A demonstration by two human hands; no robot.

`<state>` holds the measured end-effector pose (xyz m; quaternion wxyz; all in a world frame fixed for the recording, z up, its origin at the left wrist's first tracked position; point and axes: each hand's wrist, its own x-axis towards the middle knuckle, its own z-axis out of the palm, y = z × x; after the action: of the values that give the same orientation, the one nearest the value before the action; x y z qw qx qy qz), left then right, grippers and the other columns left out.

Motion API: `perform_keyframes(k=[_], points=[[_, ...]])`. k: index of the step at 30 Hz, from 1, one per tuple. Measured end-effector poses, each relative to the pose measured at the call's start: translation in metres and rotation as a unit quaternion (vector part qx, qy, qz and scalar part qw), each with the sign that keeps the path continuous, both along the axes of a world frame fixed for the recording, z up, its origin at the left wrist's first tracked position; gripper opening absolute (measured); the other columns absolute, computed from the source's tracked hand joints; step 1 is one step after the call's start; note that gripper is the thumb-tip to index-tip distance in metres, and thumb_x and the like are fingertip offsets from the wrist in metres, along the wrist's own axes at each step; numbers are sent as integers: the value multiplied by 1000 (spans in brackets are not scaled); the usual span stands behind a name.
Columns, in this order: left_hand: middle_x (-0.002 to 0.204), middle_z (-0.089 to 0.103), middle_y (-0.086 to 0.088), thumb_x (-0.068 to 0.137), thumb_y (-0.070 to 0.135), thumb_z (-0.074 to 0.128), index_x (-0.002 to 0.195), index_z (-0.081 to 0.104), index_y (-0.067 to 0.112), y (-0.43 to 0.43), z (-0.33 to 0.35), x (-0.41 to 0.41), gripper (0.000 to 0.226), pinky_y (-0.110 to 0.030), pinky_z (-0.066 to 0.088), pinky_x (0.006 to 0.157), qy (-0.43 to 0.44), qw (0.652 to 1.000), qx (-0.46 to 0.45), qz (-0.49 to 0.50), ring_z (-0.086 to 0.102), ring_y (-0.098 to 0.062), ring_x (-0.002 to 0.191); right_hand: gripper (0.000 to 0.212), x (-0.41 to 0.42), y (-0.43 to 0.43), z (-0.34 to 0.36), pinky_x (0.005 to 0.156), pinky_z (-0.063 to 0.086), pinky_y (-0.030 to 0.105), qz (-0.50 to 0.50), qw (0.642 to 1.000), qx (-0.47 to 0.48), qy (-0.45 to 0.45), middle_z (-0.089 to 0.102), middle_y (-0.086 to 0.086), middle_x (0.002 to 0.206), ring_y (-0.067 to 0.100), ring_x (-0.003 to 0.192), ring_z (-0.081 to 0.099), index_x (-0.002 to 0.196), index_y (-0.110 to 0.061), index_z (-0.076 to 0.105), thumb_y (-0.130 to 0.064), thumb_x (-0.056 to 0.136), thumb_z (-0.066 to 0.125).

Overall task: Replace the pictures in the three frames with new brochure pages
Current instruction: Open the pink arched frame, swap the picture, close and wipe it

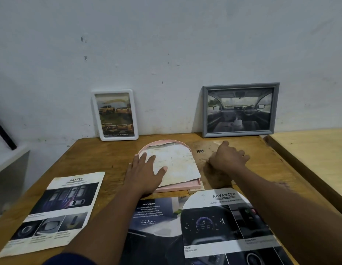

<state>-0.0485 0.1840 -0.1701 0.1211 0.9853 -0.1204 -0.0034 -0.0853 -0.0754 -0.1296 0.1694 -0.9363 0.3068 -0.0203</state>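
Observation:
A pink arch-shaped frame (177,186) lies flat at the middle of the wooden table (93,155). A pale, worn arch-cut page (181,165) lies in it, and my left hand (145,171) rests flat on that page's left part. My right hand (228,157) rests on a brown arch-shaped backing board (214,176) just right of the frame; I cannot see whether its bent fingers hold anything. A white frame (115,114) with a pickup-truck picture and a grey frame (240,109) with a car-interior picture lean on the wall. An arch-cut "ADVANCED" brochure page (220,220) lies near me.
A "SAFETY" brochure page (57,211) lies at the front left. A dark brochure sheet (153,224) lies under my left forearm. A small black metal piece (200,151) sits between frame and right hand. A lighter second table (308,155) adjoins on the right.

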Motion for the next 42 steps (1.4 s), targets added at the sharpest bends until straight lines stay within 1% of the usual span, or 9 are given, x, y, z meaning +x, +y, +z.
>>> perform_keyframes(k=[5, 14, 18, 22, 26, 32, 36, 39, 42], points=[[170, 9, -2, 95, 74, 26, 160, 22, 33, 0, -1, 0, 76, -52, 6, 124, -5, 1000, 5, 3, -3, -28, 157, 94, 4, -7, -2, 100, 42, 47, -48, 997, 58, -33, 36, 21, 142, 41, 126, 42, 144, -15, 26, -50, 75, 80], [170, 9, 0, 95, 75, 28, 159, 23, 34, 0, -2, 0, 76, -53, 9, 123, -3, 1000, -4, 6, -1, -27, 157, 112, 20, -34, -3, 96, 51, 52, -63, 984, 167, -12, 53, 17, 134, 39, 122, 52, 142, -13, 27, -46, 58, 93], [170, 9, 1, 95, 74, 30, 159, 24, 34, 0, 1, 0, 76, -52, 9, 123, 7, 1000, -22, 9, -1, -26, 157, 98, 21, -40, 4, 93, 52, 48, -29, 984, 169, -58, 56, 15, 127, 35, 115, 55, 138, -13, 37, -43, 63, 92], [170, 10, 1, 96, 68, 42, 159, 26, 30, 5, 3, 5, 75, -49, 10, 124, 35, 997, -64, -1, -3, -26, 157, 71, 12, -51, 25, 84, 52, 41, -23, 989, 95, -107, 55, 17, 124, 33, 105, 58, 121, -13, 53, -44, 68, 88], [170, 8, 0, 97, 61, 50, 160, 27, 28, 8, 5, 7, 74, -46, 8, 124, 58, 995, -82, -13, -5, -27, 156, 65, 2, -72, 42, 84, 46, 41, -73, 980, 60, -173, 40, 20, 136, 38, 111, 54, 131, -9, 50, -37, 80, 80], [170, 4, 4, 99, 58, 50, 160, 26, 29, 9, 11, 4, 72, -46, 5, 124, 89, 990, -105, -17, -11, -24, 156, 61, 6, -73, 49, 84, 56, 49, -103, 953, 169, -229, 55, 18, 123, 35, 99, 61, 114, -9, 60, -47, 72, 83], [168, 19, 5, 103, 44, 52, 156, 37, 29, 13, 10, 9, 58, -44, 12, 125, 96, 968, -232, 4, 5, -23, 156, 48, 19, -38, 28, 74, 61, 46, -55, 951, 236, -192, 61, 14, 110, 30, 86, 66, 103, -15, 59, -40, 72, 84], [160, 38, 0, 102, 36, 54, 145, 51, 35, 17, 15, 12, 43, -49, 34, 118, 127, 903, -404, 70, 38, -26, 145, 44, 17, 8, 23, 77, 60, 41, -28, 959, 232, -163, 57, 15, 113, 29, 85, 64, 103, -10, 61, -37, 76, 83], [158, 41, -3, 105, 36, 49, 145, 52, 35, 18, 23, 9, 41, -49, 40, 113, 137, 883, -439, 94, 45, -29, 139, 46, 24, 40, 14, 76, 53, 35, -7, 966, 215, -143, 47, 14, 121, 26, 86, 58, 112, -8, 59, -34, 81, 81]])
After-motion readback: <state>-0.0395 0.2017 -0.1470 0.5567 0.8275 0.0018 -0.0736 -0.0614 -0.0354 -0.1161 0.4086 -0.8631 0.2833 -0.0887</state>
